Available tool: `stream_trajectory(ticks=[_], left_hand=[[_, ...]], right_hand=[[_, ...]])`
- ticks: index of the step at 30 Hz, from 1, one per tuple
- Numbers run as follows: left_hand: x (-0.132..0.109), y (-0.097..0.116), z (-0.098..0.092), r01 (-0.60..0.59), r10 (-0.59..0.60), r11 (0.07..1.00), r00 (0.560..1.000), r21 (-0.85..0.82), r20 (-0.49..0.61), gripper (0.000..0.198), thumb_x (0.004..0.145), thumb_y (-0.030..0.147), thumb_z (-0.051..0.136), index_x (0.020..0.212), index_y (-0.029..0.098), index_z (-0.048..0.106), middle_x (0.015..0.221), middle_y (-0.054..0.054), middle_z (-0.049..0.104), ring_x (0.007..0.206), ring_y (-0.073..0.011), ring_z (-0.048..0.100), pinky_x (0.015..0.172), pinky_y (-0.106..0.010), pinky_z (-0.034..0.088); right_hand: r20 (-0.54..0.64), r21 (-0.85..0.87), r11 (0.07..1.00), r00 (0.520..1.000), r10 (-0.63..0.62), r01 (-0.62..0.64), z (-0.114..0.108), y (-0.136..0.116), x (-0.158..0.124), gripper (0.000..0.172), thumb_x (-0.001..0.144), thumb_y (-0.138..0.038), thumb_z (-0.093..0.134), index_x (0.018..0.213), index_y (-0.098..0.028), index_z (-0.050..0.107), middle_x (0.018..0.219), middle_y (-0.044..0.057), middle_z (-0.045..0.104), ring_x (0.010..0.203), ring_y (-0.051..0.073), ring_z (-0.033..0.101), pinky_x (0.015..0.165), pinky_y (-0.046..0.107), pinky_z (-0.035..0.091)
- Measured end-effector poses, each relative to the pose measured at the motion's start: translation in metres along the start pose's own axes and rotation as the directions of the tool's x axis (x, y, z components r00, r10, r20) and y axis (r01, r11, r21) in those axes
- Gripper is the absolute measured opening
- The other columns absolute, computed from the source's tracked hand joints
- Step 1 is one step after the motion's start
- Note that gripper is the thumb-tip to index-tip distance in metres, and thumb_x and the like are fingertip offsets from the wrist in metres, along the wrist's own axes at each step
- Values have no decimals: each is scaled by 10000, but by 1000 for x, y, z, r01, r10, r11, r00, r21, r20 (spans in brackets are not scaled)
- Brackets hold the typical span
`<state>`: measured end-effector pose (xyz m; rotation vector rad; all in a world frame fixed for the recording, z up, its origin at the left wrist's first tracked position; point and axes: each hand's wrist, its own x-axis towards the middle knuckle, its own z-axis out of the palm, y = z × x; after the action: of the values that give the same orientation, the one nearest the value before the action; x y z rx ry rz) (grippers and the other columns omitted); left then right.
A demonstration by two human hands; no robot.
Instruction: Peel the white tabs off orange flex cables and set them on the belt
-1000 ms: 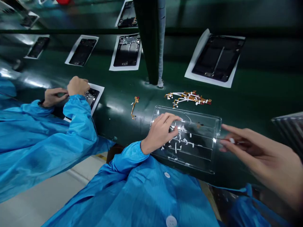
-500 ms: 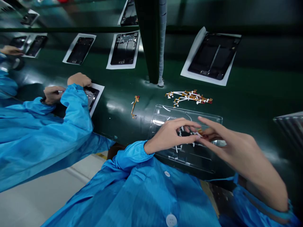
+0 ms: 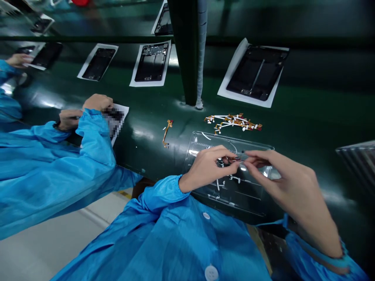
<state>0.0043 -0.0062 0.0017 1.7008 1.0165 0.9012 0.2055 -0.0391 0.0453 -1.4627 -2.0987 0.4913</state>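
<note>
My left hand is closed in a pinch over the clear plastic tray. Between its thumb and fingers shows the small dark and reddish end of a flex cable, mostly hidden. Facing it from the right, my right hand has thumb and forefinger pinched close to that end; what they grip is too small to make out. White strips of film are scattered in the tray below. Beyond the tray lies a pile of orange flex cables with white strips. One separate flex cable lies further left.
Device housings on white sheets line the green bench behind a post. To the left, a co-worker's hands are over another sheet. A stack of clear trays stands at the right edge.
An orange part of the flex cable showed at my right fingers; now its dark end shows at my left fingertips. My right hand has shifted slightly left, and its fingers have drawn together.
</note>
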Motion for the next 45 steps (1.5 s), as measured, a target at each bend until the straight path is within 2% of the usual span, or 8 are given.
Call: stream_trajectory(ticks=[4, 13, 18, 25, 28, 32, 39, 45], left_hand=[[2, 0, -1, -2, 2, 1000, 999, 0, -42, 115, 881, 284, 740, 897, 173, 767, 843, -28, 736, 754, -114, 663, 696, -239, 519], [-1, -2, 1, 17, -16, 1000, 999, 26, -46, 117, 878, 274, 741, 869, 164, 783, 817, -31, 744, 729, -108, 655, 671, -237, 493], [-1, -1, -1, 67, -67, 998, 998, 22, -2, 144, 886, 300, 715, 851, 180, 787, 839, -32, 747, 740, -115, 642, 670, -249, 482], [6, -14, 0, 308, -277, 888, 951, -341, 137, 303, 848, 428, 757, 786, 132, 766, 769, -38, 698, 712, -118, 600, 656, -254, 466], [5, -18, 6, 292, -301, 883, 953, -368, 35, 306, 823, 432, 782, 799, 127, 775, 791, -46, 712, 733, -123, 615, 671, -253, 475], [0, -16, 12, 171, -193, 971, 973, -166, -127, 232, 865, 372, 753, 804, 150, 789, 734, -20, 688, 636, -91, 552, 577, -231, 421], [-8, -17, 16, 8, 9, 997, 976, 78, -216, 222, 942, 351, 683, 896, 164, 793, 843, -47, 739, 660, -99, 592, 658, -258, 505], [-5, -11, -3, 180, -180, 964, 983, -196, 16, 320, 1008, 388, 574, 900, 166, 778, 856, -42, 712, 759, -122, 616, 688, -265, 488]], right_hand=[[-21, -56, 998, 1000, -18, 17, 12, 2, 1, 60, 966, -248, 622, 924, -205, 624, 848, 1, 671, 740, 133, 677, 643, 261, 515], [-53, -103, 995, 999, 3, -8, 23, 1, -4, 39, 968, -232, 585, 957, -195, 592, 895, 6, 666, 748, 123, 678, 608, 243, 472], [-115, -311, 949, 988, -100, 60, 28, -3, -2, 63, 963, -205, 566, 910, -176, 581, 833, 19, 660, 686, 130, 657, 551, 263, 414], [-135, -560, 820, 964, -230, 117, 40, -7, -3, 110, 911, -167, 579, 811, -208, 597, 833, 37, 707, 649, 141, 596, 580, 309, 410], [-155, -498, 861, 967, -204, 102, 46, -6, -4, 82, 910, -174, 578, 837, -206, 599, 828, 39, 704, 639, 138, 599, 572, 304, 418], [-207, -232, 973, 977, -52, 2, 50, -5, -3, 68, 920, -184, 575, 853, -200, 578, 803, 22, 670, 626, 125, 610, 560, 280, 419], [-145, 52, 995, 985, 95, -88, 39, -7, -4, 92, 888, -160, 592, 830, -219, 552, 757, -19, 604, 633, 110, 594, 614, 263, 468], [-125, 37, 999, 992, 12, -8, 26, -10, -7, 104, 967, -206, 599, 870, -237, 620, 797, 1, 685, 654, 130, 620, 624, 291, 477]])
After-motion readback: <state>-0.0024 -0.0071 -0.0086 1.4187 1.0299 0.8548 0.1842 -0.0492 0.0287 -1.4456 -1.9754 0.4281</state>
